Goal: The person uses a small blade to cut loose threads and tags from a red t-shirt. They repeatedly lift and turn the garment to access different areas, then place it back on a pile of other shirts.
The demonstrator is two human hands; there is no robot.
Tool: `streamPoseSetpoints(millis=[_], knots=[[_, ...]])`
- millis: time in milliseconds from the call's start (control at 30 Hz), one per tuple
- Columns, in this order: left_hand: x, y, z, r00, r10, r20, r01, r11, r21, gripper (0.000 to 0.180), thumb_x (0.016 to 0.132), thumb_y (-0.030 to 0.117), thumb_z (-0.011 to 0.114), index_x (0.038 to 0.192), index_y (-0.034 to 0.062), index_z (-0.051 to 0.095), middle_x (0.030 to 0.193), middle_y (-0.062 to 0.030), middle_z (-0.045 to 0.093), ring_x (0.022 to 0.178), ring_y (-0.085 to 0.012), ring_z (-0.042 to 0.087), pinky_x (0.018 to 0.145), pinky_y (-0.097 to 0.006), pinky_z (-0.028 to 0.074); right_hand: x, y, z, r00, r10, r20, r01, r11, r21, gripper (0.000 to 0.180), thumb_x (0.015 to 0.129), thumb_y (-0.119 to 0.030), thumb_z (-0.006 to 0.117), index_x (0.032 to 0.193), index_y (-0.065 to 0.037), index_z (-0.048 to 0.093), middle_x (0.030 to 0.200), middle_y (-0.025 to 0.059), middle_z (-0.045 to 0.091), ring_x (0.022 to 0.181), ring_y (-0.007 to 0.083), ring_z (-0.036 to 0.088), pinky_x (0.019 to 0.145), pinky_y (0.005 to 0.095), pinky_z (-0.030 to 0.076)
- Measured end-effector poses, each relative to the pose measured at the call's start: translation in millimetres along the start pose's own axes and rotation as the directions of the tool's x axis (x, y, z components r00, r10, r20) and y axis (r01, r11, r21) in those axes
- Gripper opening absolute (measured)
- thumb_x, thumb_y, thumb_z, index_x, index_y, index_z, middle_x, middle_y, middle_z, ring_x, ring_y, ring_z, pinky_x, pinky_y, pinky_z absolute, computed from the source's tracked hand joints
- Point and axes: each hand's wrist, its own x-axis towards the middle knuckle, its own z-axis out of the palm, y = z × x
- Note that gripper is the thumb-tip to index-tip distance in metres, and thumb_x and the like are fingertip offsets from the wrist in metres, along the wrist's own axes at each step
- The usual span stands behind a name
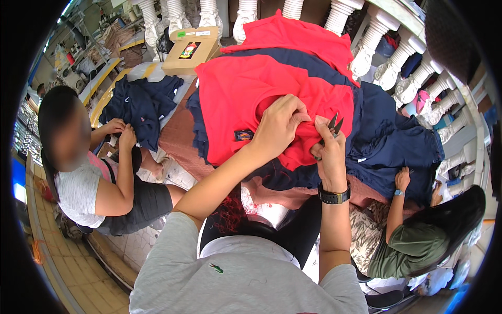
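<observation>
A red garment point(230, 86) lies spread over a pile of dark navy garments in front of me, with a small dark label point(243, 135) near its opening. My left hand point(281, 125) is closed in a pinch on a fold of the red cloth. Just right of it, my right hand point(331, 152) is wrapped round small thread snips point(336, 124), their blades pointing up and a little apart. The right fingertips also touch the gathered red cloth. Part of the snips' handle is hidden in the palm.
Another red garment point(293, 32) lies at the back of the pile. Navy garments point(387, 138) spread right. A cardboard box point(191, 52) stands back left. Co-workers sit on both sides, one handling a navy garment point(144, 107). White balusters point(366, 52) line the far edge.
</observation>
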Motion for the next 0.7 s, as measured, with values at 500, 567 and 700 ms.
streamPoseSetpoints(millis=[500,567,700], knots=[[-0.6,15.8,-30.0,0.88,-0.296,0.371,0.455,0.747,-0.485,0.017,0.102,0.018,0.063,0.099,0.0014,0.063,0.102,-0.0025,0.065,0.099,-0.0097,0.06,0.092,-0.028,0.047,-53.5,1.7,15.6,0.952,0.159,0.26,-0.176,0.984,0.042,0.054,0.107,-0.054,0.034,0.093,-0.007,0.057,0.067,-0.004,0.038,0.047,0.0049,0.026,0.044,0.0227,0.018],[-1.3,17.6,-31.3,0.868,-0.302,0.394,0.479,0.721,-0.501,0.016,0.101,0.017,0.064,0.1,0.0014,0.063,0.105,-0.0029,0.064,0.1,-0.0101,0.06,0.092,-0.029,0.047,-46.1,6.2,15.6,0.952,0.159,0.26,-0.181,0.981,0.064,0.051,0.107,-0.051,0.035,0.093,-0.008,0.057,0.067,-0.0039,0.038,0.047,0.0051,0.026,0.044,0.0228,0.018],[-5.8,18.7,-33.4,0.871,-0.282,0.402,0.476,0.688,-0.548,0.014,0.099,0.015,0.067,0.101,0.0014,0.063,0.11,-0.0036,0.06,0.1,-0.011,0.059,0.093,-0.029,0.047,-39.1,7.6,14.6,0.925,0.181,0.334,-0.26,0.943,0.208,0.046,0.108,-0.046,0.035,0.09,-0.009,0.054,0.067,-0.0041,0.038,0.046,0.0053,0.027,0.044,0.0228,0.02]])
